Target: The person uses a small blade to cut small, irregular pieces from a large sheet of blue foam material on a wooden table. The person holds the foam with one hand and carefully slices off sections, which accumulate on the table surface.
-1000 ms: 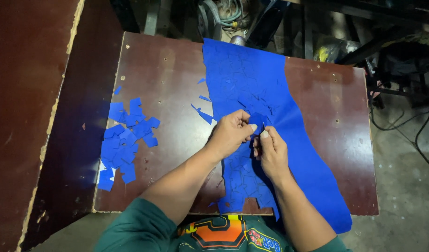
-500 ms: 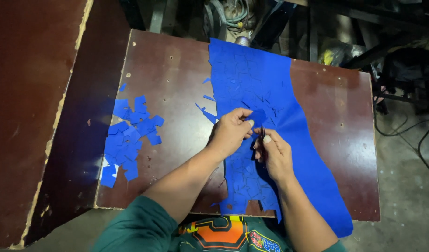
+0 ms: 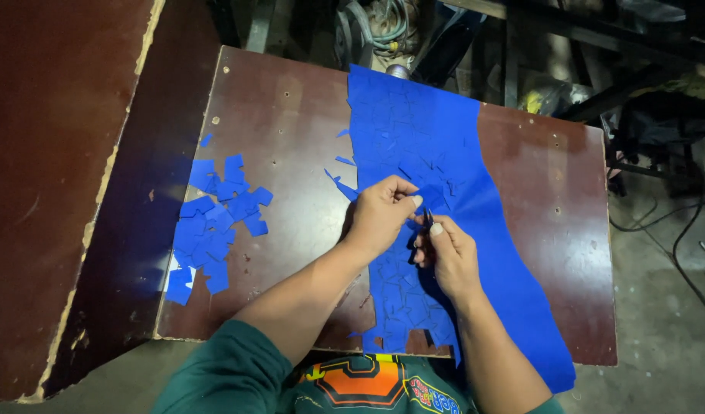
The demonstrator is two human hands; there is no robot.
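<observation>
A long blue sheet [image 3: 414,130] marked with cut square outlines lies across the brown table [image 3: 291,115] from far edge to near edge. My left hand [image 3: 379,215] pinches a small blue piece of the sheet [image 3: 427,195] near its middle. My right hand [image 3: 448,257] sits just below it on the sheet, fingers closed around a small dark tool [image 3: 427,221] whose tip points up toward the left fingers. A pile of cut blue squares [image 3: 214,222] lies at the table's left side.
A second brown board [image 3: 53,153] with a chipped edge stands to the left, slightly lower. Dark metal frames, a machine part [image 3: 375,23] and cables [image 3: 674,230] crowd the floor beyond and right of the table. Thin blue scraps [image 3: 341,180] lie beside the sheet.
Both hands stayed at the same spot on the sheet. The right hand's fingers shifted slightly around the small tool, and the left fingers kept pinching the blue piece.
</observation>
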